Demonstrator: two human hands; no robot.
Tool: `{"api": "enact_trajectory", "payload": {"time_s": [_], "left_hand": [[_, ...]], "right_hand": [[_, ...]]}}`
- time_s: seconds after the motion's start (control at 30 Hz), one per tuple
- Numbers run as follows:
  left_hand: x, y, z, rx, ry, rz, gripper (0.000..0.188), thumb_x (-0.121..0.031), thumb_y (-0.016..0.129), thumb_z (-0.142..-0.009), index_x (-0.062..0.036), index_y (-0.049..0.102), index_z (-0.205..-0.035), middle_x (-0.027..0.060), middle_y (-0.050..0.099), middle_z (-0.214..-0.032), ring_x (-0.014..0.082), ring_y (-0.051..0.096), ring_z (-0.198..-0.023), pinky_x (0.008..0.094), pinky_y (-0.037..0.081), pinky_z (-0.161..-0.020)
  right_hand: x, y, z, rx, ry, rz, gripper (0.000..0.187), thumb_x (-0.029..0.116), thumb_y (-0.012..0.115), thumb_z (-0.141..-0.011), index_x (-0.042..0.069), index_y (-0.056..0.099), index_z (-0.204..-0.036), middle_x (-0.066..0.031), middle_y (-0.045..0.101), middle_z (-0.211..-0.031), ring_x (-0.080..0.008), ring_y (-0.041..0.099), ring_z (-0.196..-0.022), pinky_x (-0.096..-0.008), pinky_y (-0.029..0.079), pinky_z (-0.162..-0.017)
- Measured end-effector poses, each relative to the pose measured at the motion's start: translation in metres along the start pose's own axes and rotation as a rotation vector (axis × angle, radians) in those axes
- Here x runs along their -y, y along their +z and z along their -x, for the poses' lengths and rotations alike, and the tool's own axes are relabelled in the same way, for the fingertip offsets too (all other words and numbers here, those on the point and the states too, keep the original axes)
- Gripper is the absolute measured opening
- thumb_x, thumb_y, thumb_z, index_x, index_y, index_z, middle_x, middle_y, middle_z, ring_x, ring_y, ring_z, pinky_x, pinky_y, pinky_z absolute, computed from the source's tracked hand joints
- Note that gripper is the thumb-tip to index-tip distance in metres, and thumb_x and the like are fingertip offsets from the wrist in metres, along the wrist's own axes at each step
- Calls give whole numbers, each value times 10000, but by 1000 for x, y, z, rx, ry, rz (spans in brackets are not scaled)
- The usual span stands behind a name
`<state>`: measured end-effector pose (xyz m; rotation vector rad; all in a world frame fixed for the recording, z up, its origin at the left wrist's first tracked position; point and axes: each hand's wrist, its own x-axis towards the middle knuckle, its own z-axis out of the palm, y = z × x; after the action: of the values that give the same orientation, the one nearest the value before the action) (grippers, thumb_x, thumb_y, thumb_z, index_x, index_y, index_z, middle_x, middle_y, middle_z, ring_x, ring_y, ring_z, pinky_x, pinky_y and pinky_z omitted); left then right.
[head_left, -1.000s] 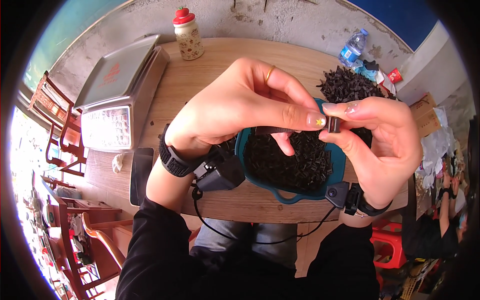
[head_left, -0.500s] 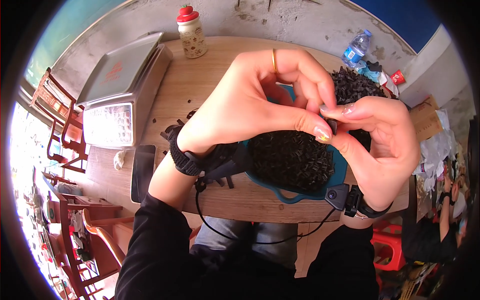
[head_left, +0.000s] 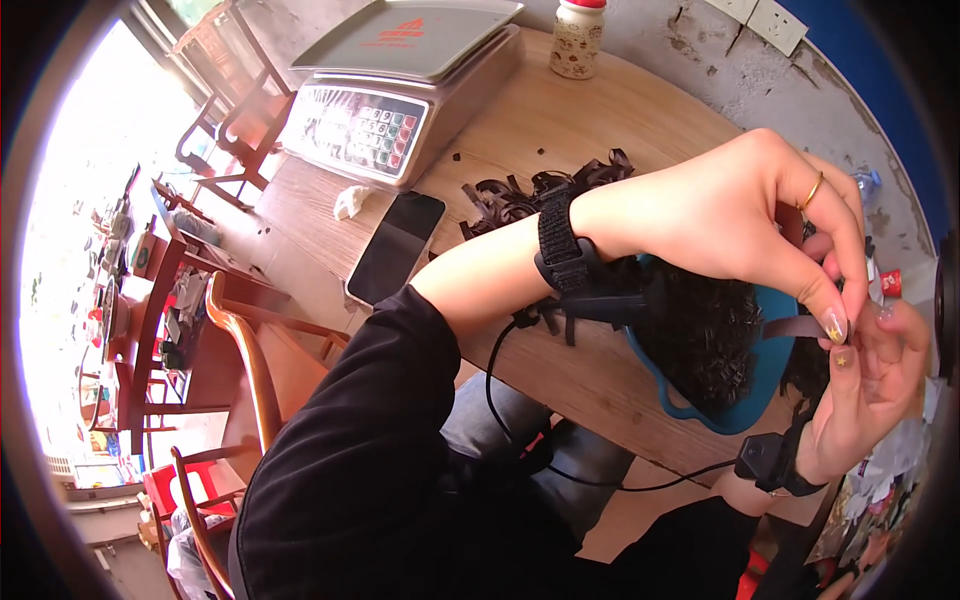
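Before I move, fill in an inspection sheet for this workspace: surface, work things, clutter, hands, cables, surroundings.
Surface: wooden table, a few small dark scraps on it.
Work things: teal basket holding short dark pieces; loose dark strips on the table.
Clutter: black phone, crumpled white tissue, digital scale, red-capped bottle.
Left hand: pinches a dark ribbon-like strip.
Right hand: fingertips close to the left's; its grip cannot be told.
Cables: black cable hanging between the wrist-worn devices.
Surroundings: wooden armchairs at left; wall sockets beyond the table.
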<state>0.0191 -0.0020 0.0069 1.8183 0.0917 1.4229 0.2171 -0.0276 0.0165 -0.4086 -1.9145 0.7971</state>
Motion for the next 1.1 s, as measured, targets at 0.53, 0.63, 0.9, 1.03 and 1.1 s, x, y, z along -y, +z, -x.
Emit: {"api": "enact_trajectory", "payload": {"time_s": [0.53, 0.63, 0.9, 1.03, 1.1], "left_hand": [[-14, 0, 2, 45, -236, 122, 139, -118, 645, -794, -3, 621, -867, -10, 613, -731, 22, 538, -702, 172, 420, -636], [-13, -2, 3, 81, -184, 161, 136, -110, 559, -861, 14, 549, -917, 20, 580, -797, 53, 545, -726, 186, 442, -659], [-48, -1, 0, -81, -528, 158, 81, -2, 561, -819, 59, 514, -842, 116, 581, -735, 182, 624, -637, 254, 533, -519], [-48, 0, 0, -146, -516, 60, 71, 38, 602, -779, 61, 537, -795, 110, 609, -695, 165, 629, -620, 243, 536, -559], [-50, 0, 1, -145, -510, 26, 71, 44, 606, -772, 61, 540, -793, 112, 612, -707, 159, 630, -628, 239, 535, -571]], "right_hand": [[-3, 13, -7, -51, -81, -41, 403, -144, 572, -729, -30, 387, -1067, -207, 578, -946, -210, 599, -819, -277, 488, -735], [-1, 12, -8, 22, -171, -20, 349, -127, 527, -770, -26, 374, -1067, -246, 557, -992, -230, 589, -865, -292, 497, -753], [-8, 24, -12, -189, -321, 122, 371, -189, 613, -681, -59, 434, -978, -238, 587, -910, -229, 615, -792, -292, 520, -690], [-7, 25, -12, -171, -357, 184, 374, -178, 629, -677, -52, 443, -976, -238, 594, -905, -231, 613, -792, -301, 519, -694], [-7, 27, -12, -178, -368, 192, 377, -180, 633, -672, -49, 456, -978, -234, 597, -909, -231, 615, -805, -305, 519, -699]]}}
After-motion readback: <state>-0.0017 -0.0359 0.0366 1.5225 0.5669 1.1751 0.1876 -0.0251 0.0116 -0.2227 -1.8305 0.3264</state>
